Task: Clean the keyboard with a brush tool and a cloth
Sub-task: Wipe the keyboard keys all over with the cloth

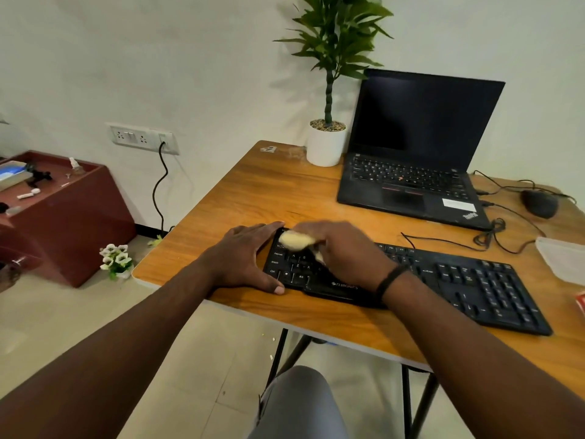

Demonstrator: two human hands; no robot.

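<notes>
while hands work the keyboard [443, 280], laptop [411, 160] behind — mouse [539, 203] beside.

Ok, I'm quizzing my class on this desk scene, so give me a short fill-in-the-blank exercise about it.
1. The right hand rubs a pale yellow ____ on the keyboard.
2. The left hand rests on the keyboard's ____ end.
3. The laptop screen is ____.
4. The white pot stands to the ____ of the laptop.

Missing words: cloth; left; dark; left
</notes>
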